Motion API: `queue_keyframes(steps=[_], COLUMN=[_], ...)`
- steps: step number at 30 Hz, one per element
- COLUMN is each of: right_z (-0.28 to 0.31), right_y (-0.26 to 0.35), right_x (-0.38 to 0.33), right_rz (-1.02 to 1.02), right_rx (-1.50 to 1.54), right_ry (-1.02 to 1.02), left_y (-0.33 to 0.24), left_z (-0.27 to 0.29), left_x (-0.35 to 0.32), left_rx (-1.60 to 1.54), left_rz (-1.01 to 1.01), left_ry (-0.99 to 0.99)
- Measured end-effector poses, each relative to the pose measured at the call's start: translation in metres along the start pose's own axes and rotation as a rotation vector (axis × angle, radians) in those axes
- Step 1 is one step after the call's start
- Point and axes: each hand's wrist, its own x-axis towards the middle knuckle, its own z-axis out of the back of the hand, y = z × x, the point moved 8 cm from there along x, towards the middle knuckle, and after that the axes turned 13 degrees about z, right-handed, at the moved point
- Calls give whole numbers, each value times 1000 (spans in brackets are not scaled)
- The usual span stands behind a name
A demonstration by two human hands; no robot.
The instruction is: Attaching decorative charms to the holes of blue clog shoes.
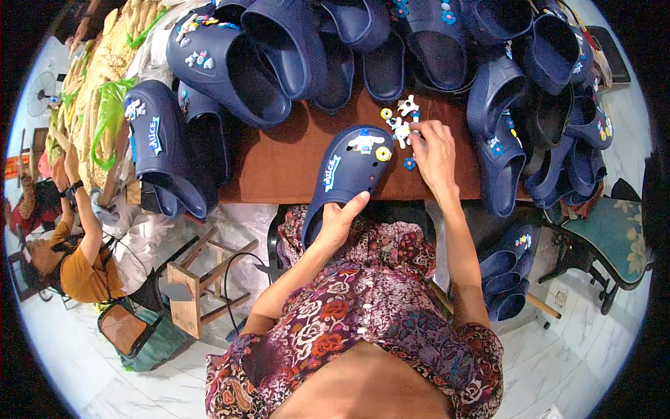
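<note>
My left hand [340, 218] grips a navy clog [352, 166] by its open heel end, thumb on top and fingers inside. The clog's toe points away from me. Fixed to its upper are a white character charm, a yellow ring-shaped charm and a blue-and-white lettered charm. Just right of the toe, my right hand [434, 150] has its thumb and fingertips closed on a white shoe charm [400, 133] among loose ones. Around it lie another white charm [407, 106], a yellow ring charm [386, 113] and a blue flower charm [409, 163] on the brown tabletop [279, 164].
Many navy clogs, some decorated, crowd the table's far side and both ends, including a clog [157, 140] at left. More clogs [506, 272] sit below the table at right, near an office chair [604, 241]. A wooden stool [209, 276] and another person [80, 265] are at left.
</note>
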Motion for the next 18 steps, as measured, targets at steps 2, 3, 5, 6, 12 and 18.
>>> queue_keyframes(steps=[2, 3, 5, 6, 12, 18], right_z=[-11, -16, -26, -32, -41, -43], right_y=[6, 11, 12, 10, 9, -1], right_x=[10, 15, 21, 22, 36, 37], right_rz=[33, 63, 57, 49, 117, 64], right_rx=[-12, -26, -33, -40, -30, 11], right_ry=[5, 11, 31, 35, -25, -32], left_y=[-2, -2, 3, 2, 0, 1], left_z=[-4, -3, -2, -3, -2, -3], left_x=[-1, -1, 0, 0, -2, 1], left_rx=[-28, -28, -8, -7, -26, 17], left_rz=[-7, -9, 24, 15, -26, 40], left_ry=[17, 15, 7, 19, -14, 11])
